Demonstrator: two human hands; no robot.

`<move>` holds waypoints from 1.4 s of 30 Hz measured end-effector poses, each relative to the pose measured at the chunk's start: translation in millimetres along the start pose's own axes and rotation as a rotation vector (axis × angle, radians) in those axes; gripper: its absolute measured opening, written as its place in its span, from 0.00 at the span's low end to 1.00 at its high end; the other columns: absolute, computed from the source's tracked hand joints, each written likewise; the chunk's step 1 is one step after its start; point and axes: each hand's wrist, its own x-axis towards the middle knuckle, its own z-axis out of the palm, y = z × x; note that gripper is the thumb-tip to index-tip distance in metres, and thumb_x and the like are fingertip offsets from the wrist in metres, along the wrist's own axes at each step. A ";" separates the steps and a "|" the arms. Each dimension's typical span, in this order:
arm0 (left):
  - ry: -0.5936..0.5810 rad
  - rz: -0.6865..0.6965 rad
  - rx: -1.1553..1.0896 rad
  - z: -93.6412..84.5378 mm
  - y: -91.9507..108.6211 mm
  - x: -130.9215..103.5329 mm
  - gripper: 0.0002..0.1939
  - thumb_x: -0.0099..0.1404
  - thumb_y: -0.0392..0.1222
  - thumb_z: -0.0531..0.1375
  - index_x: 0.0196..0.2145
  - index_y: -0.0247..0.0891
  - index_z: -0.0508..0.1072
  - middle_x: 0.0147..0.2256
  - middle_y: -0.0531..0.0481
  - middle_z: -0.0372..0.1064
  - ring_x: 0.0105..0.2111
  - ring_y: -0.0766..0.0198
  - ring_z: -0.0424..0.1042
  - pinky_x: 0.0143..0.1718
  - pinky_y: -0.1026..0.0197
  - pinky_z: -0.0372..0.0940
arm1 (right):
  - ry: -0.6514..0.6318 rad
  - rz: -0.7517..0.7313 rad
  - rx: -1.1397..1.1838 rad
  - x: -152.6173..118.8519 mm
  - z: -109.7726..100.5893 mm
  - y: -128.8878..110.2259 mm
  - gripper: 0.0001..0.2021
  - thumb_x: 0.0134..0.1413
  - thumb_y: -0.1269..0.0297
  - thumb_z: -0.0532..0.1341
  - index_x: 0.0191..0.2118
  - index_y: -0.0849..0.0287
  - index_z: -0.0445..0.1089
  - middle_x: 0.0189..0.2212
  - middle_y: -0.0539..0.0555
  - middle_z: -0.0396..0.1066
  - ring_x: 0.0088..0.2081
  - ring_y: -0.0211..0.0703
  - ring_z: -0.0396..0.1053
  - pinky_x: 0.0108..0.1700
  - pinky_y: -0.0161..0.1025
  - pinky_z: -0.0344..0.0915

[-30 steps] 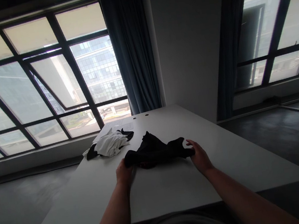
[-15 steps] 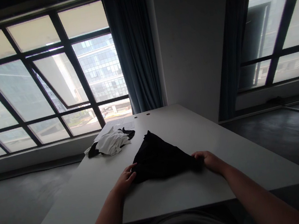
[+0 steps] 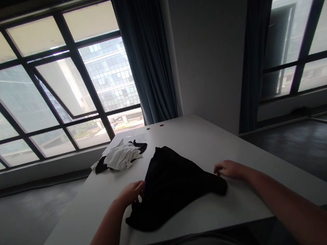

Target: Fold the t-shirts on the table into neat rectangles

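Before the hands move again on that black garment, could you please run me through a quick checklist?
1. Black garment fully on the white table: ok.
2. Left hand on its left edge: ok.
3. Right hand gripping the cloth: cannot tell, it rests beside the right corner.
4. Garment lying flat: not ok, near edge bunched.
5. Apart from the white and black clothes pile: ok.

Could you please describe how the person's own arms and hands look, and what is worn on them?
Both forearms are bare up to the picture's lower edge: no sleeve shows. The left hand and the right hand wear no glove. No watch, bracelet or ring can be seen, though the dim backlight hides fine detail. The fingers are uncovered too.
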 end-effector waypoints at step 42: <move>0.004 0.345 -0.151 36.6 32.5 39.2 0.08 0.66 0.47 0.62 0.33 0.42 0.76 0.51 0.51 0.78 0.45 0.60 0.78 0.50 0.61 0.69 | -0.204 0.075 0.079 -2.1 9.2 -47.0 0.12 0.57 0.55 0.62 0.27 0.57 0.73 0.23 0.53 0.74 0.28 0.46 0.73 0.34 0.40 0.63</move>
